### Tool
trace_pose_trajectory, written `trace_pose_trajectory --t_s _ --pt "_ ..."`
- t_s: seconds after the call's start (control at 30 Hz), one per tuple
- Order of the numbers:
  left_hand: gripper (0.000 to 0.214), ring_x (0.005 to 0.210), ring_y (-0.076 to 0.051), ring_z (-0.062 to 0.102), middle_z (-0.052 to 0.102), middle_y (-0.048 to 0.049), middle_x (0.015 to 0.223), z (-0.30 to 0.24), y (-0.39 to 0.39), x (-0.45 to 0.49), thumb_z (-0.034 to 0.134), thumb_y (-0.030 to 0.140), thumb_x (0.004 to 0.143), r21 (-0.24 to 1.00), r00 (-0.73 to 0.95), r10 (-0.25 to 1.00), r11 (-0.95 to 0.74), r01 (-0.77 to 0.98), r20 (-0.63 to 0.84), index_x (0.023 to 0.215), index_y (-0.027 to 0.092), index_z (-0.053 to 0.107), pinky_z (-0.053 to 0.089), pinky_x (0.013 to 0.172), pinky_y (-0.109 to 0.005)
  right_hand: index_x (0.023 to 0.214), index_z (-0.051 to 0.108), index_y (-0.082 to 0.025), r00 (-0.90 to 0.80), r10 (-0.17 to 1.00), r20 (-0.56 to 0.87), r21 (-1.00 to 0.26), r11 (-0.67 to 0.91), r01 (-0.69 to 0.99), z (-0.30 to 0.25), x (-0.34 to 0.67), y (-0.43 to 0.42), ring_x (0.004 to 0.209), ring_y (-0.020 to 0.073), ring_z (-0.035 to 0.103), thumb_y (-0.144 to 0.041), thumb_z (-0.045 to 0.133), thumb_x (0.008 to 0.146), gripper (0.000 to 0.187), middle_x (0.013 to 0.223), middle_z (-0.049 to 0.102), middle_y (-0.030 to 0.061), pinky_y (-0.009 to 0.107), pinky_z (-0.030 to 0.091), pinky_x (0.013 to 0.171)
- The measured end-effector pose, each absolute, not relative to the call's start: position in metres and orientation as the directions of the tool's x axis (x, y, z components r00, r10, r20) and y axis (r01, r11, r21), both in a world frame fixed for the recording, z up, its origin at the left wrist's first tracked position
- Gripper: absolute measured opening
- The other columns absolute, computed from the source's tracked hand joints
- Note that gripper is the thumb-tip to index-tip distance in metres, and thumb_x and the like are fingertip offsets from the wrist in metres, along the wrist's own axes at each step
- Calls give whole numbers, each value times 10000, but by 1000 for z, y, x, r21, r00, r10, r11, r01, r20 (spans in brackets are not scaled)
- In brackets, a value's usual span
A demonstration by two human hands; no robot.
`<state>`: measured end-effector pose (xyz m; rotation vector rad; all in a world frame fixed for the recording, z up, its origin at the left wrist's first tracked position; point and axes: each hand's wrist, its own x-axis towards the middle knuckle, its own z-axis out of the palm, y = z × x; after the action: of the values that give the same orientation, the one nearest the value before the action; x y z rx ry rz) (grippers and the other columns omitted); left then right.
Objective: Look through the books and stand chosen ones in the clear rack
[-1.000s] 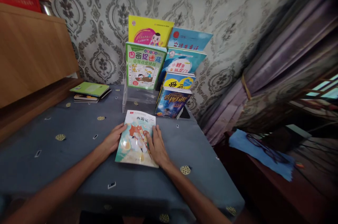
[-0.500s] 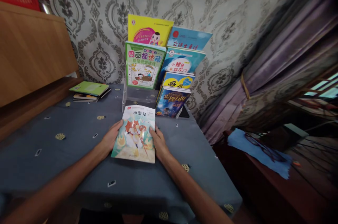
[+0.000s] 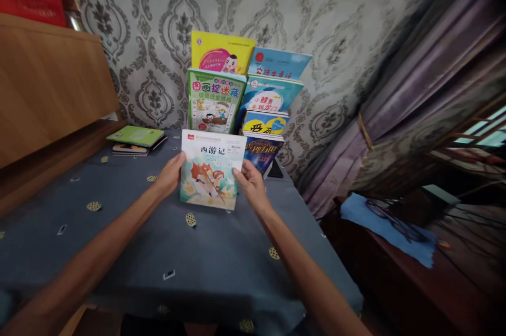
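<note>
A picture book (image 3: 211, 169) with a white top and an orange figure on its cover is held upright above the table, cover facing me. My left hand (image 3: 171, 174) grips its left edge and my right hand (image 3: 250, 182) grips its right edge. Just behind it stands a clear tiered rack (image 3: 233, 93) of children's books against the wall: a green one (image 3: 214, 99), a yellow one (image 3: 222, 52) and several blue ones (image 3: 272, 94). The held book covers the rack's lower front left.
The table wears a grey-blue cloth (image 3: 130, 236) with small round motifs. A short stack of flat books (image 3: 136, 139) lies at the back left beside a wooden headboard (image 3: 51, 88). Purple curtains (image 3: 419, 88) and a dark side surface with a blue cloth (image 3: 389, 228) lie to the right.
The book lay flat on the cloth a second ago; both hands have lifted it off the table, tipped it upright and carried it toward the rack.
</note>
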<state>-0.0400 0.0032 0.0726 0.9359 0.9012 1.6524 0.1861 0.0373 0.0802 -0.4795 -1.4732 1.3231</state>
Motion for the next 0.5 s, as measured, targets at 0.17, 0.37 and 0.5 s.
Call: trace_pose_trajectory --t_s 0.17,0.37,0.5 --pt "649 1082 -318 662 761 -131 1016 65 -5 -59 632 723 750 953 -103 952 -296 -63 289 979 125 740 511 975 -441 1100 679 -264 -452 728 515 -856 460 -236 81 205 36 1023 204 677 -429 690 866 286 1112 729 29 383 520 948" --pt "497 1116 -307 645 722 -110 1157 54 -52 -68 691 595 778 910 181 945 -315 270 273 1075 200 742 455 1034 -445 1102 731 -274 -637 661 397 -863 504 -15 63 244 6 1129 251 652 -482 674 870 317 1144 729 55 449 477 1029" --pt "337 1174 -305 629 718 -90 1184 48 -77 -61 718 462 805 863 295 907 -391 321 301 1079 266 747 435 1068 -470 1069 752 -308 -685 648 333 -866 498 49 46 259 -21 1171 263 640 -459 629 907 253 1167 729 49 515 445 1072"
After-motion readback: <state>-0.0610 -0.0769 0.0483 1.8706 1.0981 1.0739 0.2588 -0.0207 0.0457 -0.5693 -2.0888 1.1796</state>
